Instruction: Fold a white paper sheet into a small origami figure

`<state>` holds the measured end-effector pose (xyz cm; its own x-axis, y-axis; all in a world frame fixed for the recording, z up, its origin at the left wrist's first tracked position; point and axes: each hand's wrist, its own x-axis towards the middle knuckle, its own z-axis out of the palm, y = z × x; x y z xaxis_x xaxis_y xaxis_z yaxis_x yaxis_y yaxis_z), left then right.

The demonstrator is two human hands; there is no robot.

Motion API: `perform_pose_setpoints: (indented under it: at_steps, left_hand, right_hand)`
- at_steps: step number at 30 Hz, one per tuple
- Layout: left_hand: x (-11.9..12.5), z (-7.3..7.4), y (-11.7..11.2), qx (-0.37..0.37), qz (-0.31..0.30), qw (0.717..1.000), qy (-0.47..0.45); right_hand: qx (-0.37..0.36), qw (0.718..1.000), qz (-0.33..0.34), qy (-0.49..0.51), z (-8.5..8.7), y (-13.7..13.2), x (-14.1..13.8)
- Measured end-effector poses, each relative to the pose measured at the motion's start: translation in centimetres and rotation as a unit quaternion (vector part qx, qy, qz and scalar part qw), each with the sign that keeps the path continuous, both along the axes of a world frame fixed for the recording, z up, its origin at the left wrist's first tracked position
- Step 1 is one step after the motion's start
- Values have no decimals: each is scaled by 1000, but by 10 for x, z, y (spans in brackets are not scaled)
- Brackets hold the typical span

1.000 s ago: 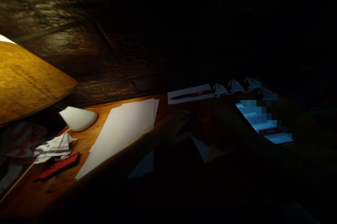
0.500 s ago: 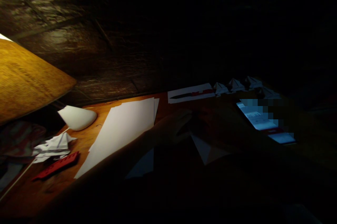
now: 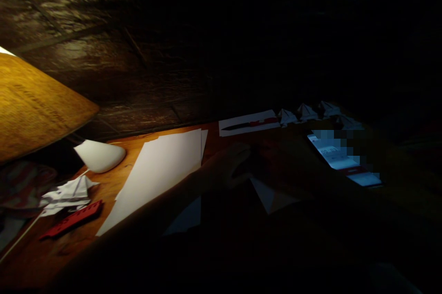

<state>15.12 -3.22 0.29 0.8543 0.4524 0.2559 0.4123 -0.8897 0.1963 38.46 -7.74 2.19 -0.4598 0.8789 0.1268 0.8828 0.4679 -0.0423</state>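
Observation:
My left hand (image 3: 233, 165) reaches in over the middle of the table, with its fingers curled at the upper edge of a folded piece of paper (image 3: 271, 196). This paper shows a pale triangular part; the rest is lost in shadow. To the right of it my right hand (image 3: 272, 153) is only a faint reddish shape beside the paper, its fingers too dark to make out. Under my left forearm lies a stack of white paper sheets (image 3: 169, 160), and a bluish sheet corner (image 3: 188, 218) shows below the arm.
Along the back lie a red-handled knife (image 3: 250, 123) on a paper strip and several folded paper shapes (image 3: 307, 112). A lit phone (image 3: 340, 158) rests at the right. Left are a lamp shade (image 3: 37, 105), white lamp base (image 3: 103, 155), crumpled folded paper (image 3: 71, 195) and red slotted object (image 3: 72, 220).
The whole view has shifted very slightly. My left hand stays at the folded paper with hardly any movement; the darkness hides any small motion of the right.

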Motion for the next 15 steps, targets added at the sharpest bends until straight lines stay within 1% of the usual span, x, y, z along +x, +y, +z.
perform_pose_setpoints:
  at_steps: [4, 7, 10, 15]
  left_hand:
    - [6, -5, -3, 3, 44, 999, -18]
    - [8, -6, -2, 7, 54, 998, -13]
    - [9, -4, -2, 20, 60, 998, 4]
    - [11, 5, -5, 48, 84, 995, 13]
  right_hand:
    - [2, 1000, -4, -6, 5, -3, -1]
    - [-9, 1000, -5, -21, 9, -4, -1]
    - [-15, 999, -8, -28, 10, -1, 0]
    - [-32, 999, -10, -25, 7, 7, 7]
